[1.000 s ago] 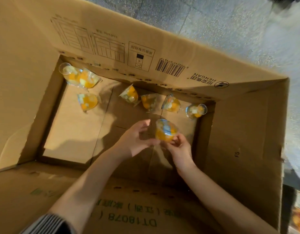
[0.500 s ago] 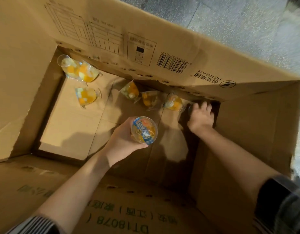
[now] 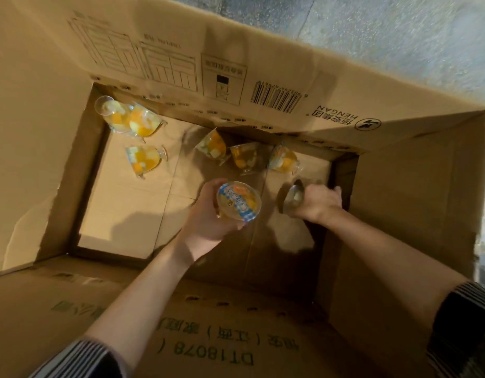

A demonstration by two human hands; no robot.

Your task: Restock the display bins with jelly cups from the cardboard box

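Note:
I look down into a deep cardboard box (image 3: 399, 214). My left hand (image 3: 208, 222) holds a jelly cup (image 3: 239, 204) upright, its blue-and-white lid facing me. My right hand (image 3: 319, 201) is closed around a second jelly cup (image 3: 291, 197) near the box's right wall, lifted off the floor and tilted on its side. Several more cups lie on the box floor: a pair (image 3: 128, 120) in the far left corner, one (image 3: 144, 160) below them, and three (image 3: 249, 155) along the far wall.
Tall box flaps rise on all sides; the far flap (image 3: 208, 66) carries a barcode and printed tables. Grey stone floor (image 3: 399, 36) shows beyond the box at the top right. The display bins are out of view.
The cup passed from my right hand to my left. My right hand reached to the far right corner, closed on the cup lying there, and has pulled it back off the floor.

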